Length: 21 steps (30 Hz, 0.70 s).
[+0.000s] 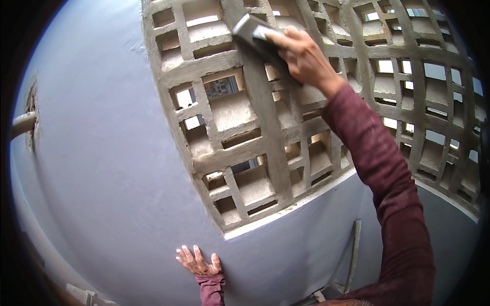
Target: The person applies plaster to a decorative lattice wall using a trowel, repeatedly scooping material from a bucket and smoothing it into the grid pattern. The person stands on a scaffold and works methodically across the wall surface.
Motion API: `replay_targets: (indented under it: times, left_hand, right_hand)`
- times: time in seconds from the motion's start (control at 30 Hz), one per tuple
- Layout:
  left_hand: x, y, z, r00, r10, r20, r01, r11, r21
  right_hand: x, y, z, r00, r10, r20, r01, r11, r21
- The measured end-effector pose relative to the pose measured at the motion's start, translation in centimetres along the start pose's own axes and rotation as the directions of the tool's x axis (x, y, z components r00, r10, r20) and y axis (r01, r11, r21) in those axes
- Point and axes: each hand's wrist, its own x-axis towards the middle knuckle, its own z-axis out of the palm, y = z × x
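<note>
My right hand (pixel 305 56) is raised high and grips a grey rectangular float or sanding block (pixel 253 31), pressed flat against a vertical rib of the grey cement lattice screen (pixel 255 127). My right arm wears a dark red sleeve. My left hand (pixel 198 261), fingers spread, rests flat against the pale lilac plastered wall (pixel 102 153) just below the lattice's lower left corner. It holds nothing.
A white ledge (pixel 286 209) runs under the lattice. A long straight wooden or metal strip (pixel 353 252) leans against the wall at lower right. A pipe stub (pixel 23 124) sticks out of a rough hole at the far left. Daylight and buildings show through the openings.
</note>
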Motion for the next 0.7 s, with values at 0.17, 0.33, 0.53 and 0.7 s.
replay_targets:
  times: [0.17, 0.33, 0.53, 0.7]
  left_hand:
    - [-0.4, -0.3, -0.6, 1.0, -0.018, -0.012, 0.018, 1.0, 0.006]
    - [-0.1, -0.1, 0.2, 1.0, 0.009, -0.007, -0.01, 1.0, -0.024]
    - [-0.8, -0.5, -0.5, 1.0, -0.017, 0.0, 0.017, 0.999, 0.03]
    - [0.0, 0.2, 0.2, 1.0, -0.004, -0.004, 0.004, 1.0, -0.003]
  right_hand:
    - [-6.2, -5.7, -0.8, 0.996, 0.034, 0.079, -0.037, 0.999, 0.032]
    - [0.9, 0.6, -0.3, 0.999, 0.012, -0.052, -0.015, 0.998, -0.065]
    - [-5.9, -4.5, 0.5, 0.999, -0.023, 0.049, 0.019, 0.995, 0.095]
    - [-1.6, -0.4, -0.6, 0.999, -0.049, 0.007, 0.05, 0.994, -0.096]
